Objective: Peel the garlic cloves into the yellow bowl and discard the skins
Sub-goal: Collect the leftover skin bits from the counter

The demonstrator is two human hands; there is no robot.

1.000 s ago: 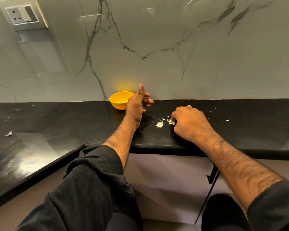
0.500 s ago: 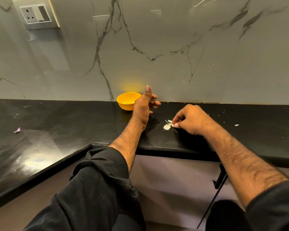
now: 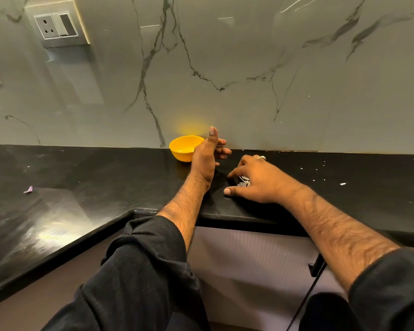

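The right hand (image 3: 256, 181) lies spread over pale papery garlic skins (image 3: 243, 181) near the black stone worktop's (image 3: 105, 177) front edge, gripping nothing; sweep them together gently. The left hand (image 3: 204, 158), loosely curled and seemingly empty, waits beside the small yellow plastic bowl (image 3: 183, 149).

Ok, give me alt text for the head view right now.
A right hand spreads its fingers over pale garlic skins on a black counter. The left hand, thumb up, stands beside a yellow bowl at the marble wall.
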